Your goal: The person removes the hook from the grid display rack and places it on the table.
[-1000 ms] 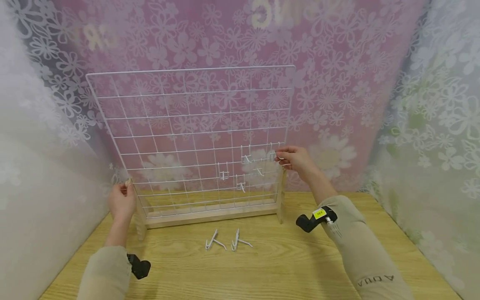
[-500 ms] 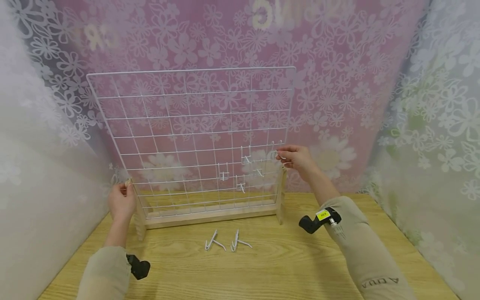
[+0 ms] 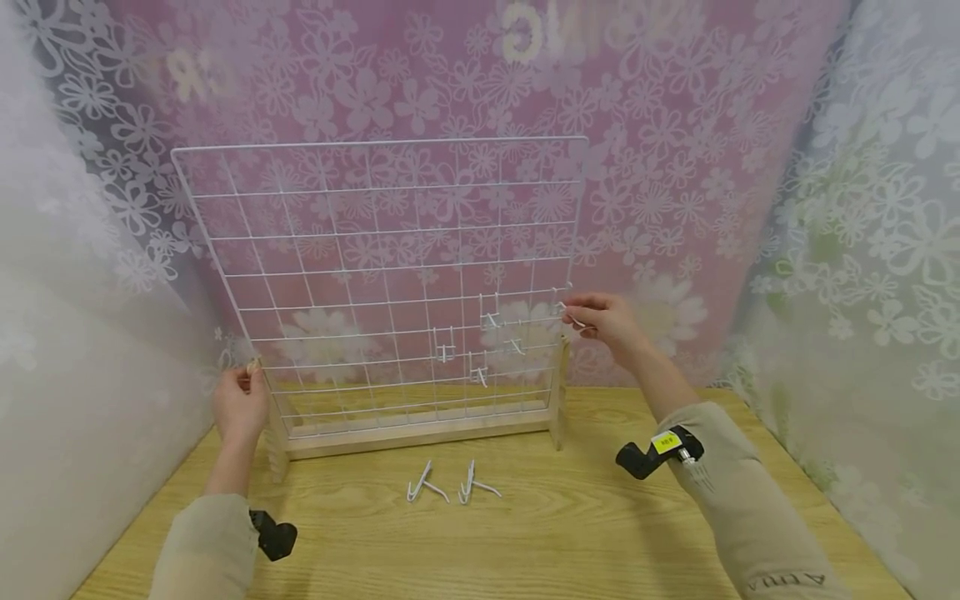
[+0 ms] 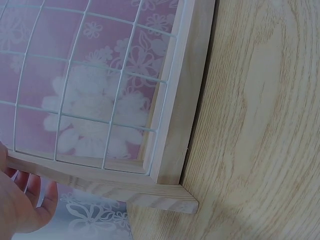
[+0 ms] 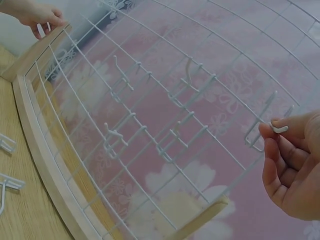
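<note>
A white wire grid panel [image 3: 382,272] stands upright in a pale wooden base [image 3: 420,432]. My right hand [image 3: 611,327] pinches the arm of a white wire hook [image 5: 254,134] between thumb and index finger. That hook is beside the panel's right edge; I cannot tell whether it touches the wires. Several other white hooks [image 3: 444,352] hang on the lower right part of the panel. My left hand [image 3: 242,400] grips the top of the base's left wooden post [image 4: 125,189]; the left wrist view shows only part of this hand.
Two loose white hooks, a left one [image 3: 427,483] and a right one [image 3: 477,483], lie on the wood-grain table [image 3: 540,533] in front of the base. A pink flowered curtain [image 3: 675,167] hangs behind, with pale walls at both sides.
My right hand has moved a little to the right with the hook, from inside the panel's right edge to beside it. The left hand keeps its grip on the post.
</note>
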`<control>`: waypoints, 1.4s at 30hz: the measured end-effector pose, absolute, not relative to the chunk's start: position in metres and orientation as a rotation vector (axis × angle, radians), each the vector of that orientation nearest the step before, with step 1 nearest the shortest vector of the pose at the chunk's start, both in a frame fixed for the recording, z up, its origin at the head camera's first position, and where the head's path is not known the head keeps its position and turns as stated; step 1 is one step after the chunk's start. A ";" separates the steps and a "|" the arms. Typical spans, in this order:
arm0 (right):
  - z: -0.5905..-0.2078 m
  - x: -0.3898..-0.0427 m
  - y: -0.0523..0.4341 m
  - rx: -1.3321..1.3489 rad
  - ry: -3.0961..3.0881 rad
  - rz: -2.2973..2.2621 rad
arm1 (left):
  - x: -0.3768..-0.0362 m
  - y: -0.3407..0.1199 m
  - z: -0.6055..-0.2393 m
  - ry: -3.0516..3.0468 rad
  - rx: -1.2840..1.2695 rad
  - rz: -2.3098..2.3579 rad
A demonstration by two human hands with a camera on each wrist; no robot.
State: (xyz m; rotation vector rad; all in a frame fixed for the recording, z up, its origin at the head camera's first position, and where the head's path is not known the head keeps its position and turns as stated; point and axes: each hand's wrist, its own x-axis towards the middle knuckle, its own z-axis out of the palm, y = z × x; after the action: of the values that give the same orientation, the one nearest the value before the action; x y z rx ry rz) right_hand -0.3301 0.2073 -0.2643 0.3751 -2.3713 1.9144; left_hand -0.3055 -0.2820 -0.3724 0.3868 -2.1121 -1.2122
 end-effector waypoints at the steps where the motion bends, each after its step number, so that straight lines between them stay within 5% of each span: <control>1: -0.266 -0.329 0.209 0.380 -2.370 1.913 | -0.304 -0.281 -0.371 -2.119 0.389 -1.208; 42: -0.392 -0.294 0.207 0.706 -2.671 1.798 | -0.301 -0.278 -0.368 -2.166 0.385 -1.201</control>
State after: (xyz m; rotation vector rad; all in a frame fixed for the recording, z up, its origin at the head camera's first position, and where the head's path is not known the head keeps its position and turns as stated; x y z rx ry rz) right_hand -0.2937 0.2073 -0.3919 0.7063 -2.6713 1.7976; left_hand -0.3009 -0.2778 -0.3676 0.3847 -2.1656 -1.2015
